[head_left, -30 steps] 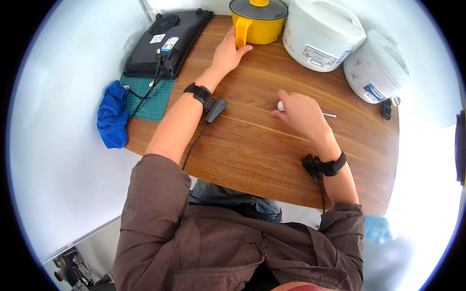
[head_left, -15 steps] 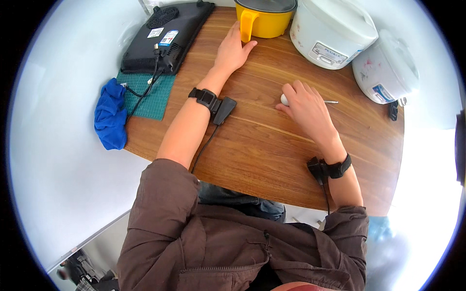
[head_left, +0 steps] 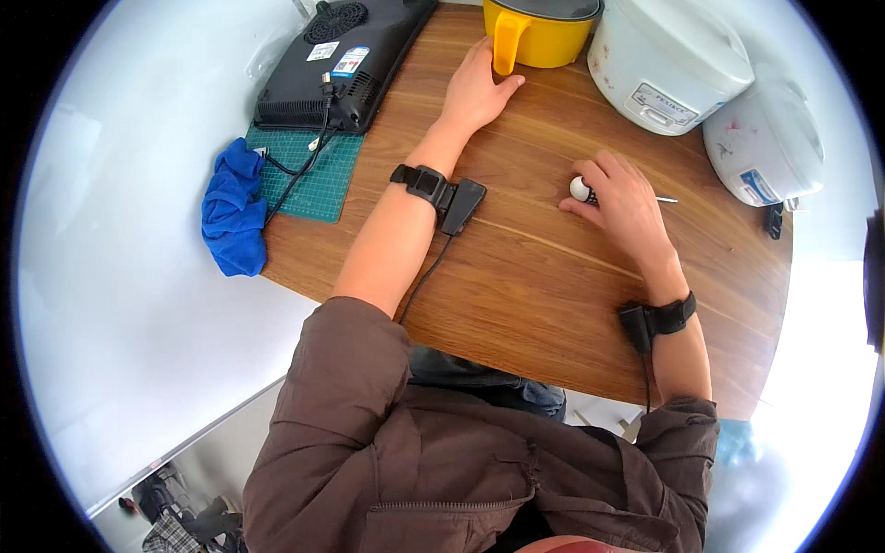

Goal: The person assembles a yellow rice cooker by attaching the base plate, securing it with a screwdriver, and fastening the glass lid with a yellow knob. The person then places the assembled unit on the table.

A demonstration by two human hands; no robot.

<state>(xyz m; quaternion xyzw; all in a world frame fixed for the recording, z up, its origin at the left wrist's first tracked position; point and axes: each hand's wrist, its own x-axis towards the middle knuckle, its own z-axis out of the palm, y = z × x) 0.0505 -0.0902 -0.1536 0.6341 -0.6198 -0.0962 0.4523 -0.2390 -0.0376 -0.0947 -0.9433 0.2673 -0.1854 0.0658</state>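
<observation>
At the far edge of the desk stands a yellow pot (head_left: 551,44) with a dark lid and a yellow side handle (head_left: 508,43). My left hand (head_left: 475,88) lies beside that handle, fingers stretched forward along it and thumb apart; whether the fingertips touch it is hard to see. My right hand (head_left: 627,203) is closed over a screwdriver-like tool, low at the desktop. The tool's white rounded end (head_left: 580,189) and part of a dark grip show by the thumb. Its thin metal shaft (head_left: 666,199) pokes out on the other side; my fingers hide the middle.
Two white lidded cookers (head_left: 666,69) (head_left: 761,147) stand at the far right, with a black plug (head_left: 773,221) by the smaller one. A black flat appliance (head_left: 346,69) with a cord overlaps a green cutting mat (head_left: 323,189); a blue cloth (head_left: 235,207) hangs over the left edge.
The whole view has shifted, so everything sits further right. My left hand stays by the pot handle. More of the tool's white end and dark grip shows beside my right hand.
</observation>
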